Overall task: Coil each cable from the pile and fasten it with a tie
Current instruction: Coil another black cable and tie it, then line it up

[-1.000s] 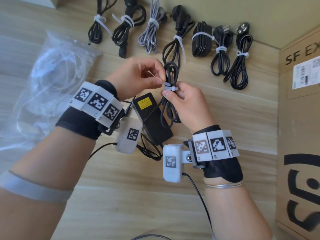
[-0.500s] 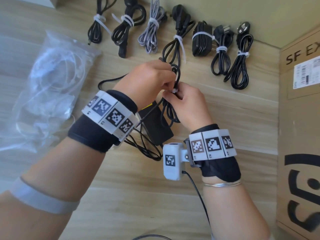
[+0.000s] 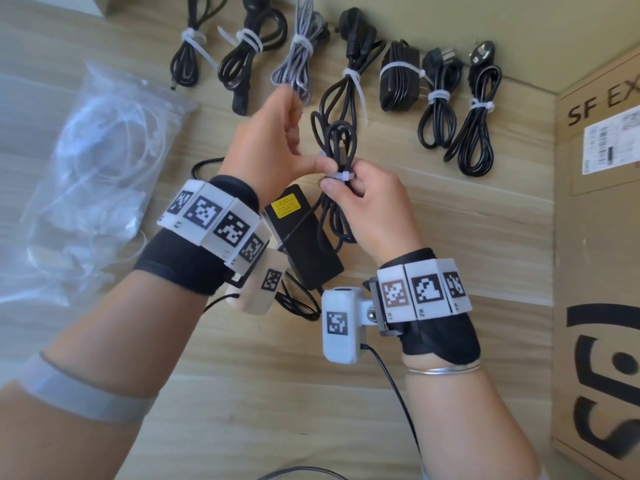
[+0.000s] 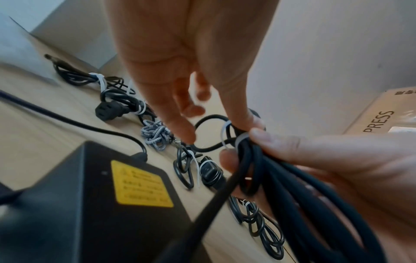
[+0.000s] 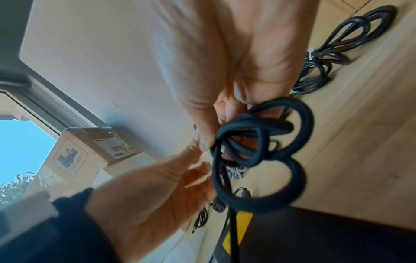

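My right hand (image 3: 349, 188) grips a coiled black cable (image 3: 332, 216) at its middle, held up above the wooden table. A white tie (image 3: 341, 176) is wrapped round the coil just above my right thumb. The left hand (image 3: 304, 157) is beside it with fingers spread; only its thumb touches the tie's tail. The left wrist view shows the thumb tip on the tie (image 4: 242, 140) and the index finger apart from it. The cable runs down to a black power adapter (image 3: 304, 251) with a yellow label, lying on the table under my hands.
Several tied cable bundles (image 3: 349, 74) lie in a row along the table's far edge by the wall. A clear plastic bag of white ties (image 3: 104, 161) sits on the left. A large cardboard box (image 3: 595, 271) stands at the right. Loose black cable (image 3: 298, 303) trails by the adapter.
The left hand, which covered the top of the coil half a second ago, has drawn back to the left and spread its fingers. The right hand keeps holding the coil in the same place.
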The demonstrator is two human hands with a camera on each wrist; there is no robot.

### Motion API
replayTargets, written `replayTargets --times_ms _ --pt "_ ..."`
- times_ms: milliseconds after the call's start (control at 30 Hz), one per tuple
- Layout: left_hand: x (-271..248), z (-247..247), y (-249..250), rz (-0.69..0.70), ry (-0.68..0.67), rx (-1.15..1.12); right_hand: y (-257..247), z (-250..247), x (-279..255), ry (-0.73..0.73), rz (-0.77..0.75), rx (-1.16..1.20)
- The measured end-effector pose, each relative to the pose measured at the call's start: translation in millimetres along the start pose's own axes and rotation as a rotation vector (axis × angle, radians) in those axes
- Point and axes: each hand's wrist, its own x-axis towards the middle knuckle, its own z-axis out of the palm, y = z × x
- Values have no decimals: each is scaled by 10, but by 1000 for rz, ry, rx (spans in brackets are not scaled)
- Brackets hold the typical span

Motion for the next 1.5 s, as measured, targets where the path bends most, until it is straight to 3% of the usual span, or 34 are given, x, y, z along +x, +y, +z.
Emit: replayTargets --times_ms 67,167,367,467,700,767,900,1167,1300,1500 --pt "-1 0 -36 -93 -108 8 -3 0 12 6 -5 10" --pt "11 -9 -48 -106 -222 25 -3 9 28 -2 -12 1" --pt "10 -7 38 64 -235 246 32 -4 54 -12 3 -52" --pt "-14 2 62 103 -273 215 28 -33 72 -1 0 -63" --pt "57 11 -17 -159 -349 -120 -10 -63 74 -26 -20 -83" --pt "88 14 3 -189 -390 -93 -20 -91 64 -31 -17 -105" --pt "142 -40 81 -122 -431 119 -57 -150 52 -51 -6 -95" --pt "305 91 250 -153 -576 192 78 -288 -25 -52 9 -113" --pt "353 267 338 -132 -629 105 163 -445 -82 -21 32 -90" --pt "378 595 520 -117 -571 -153 221 -797 -7 22 91 -70"
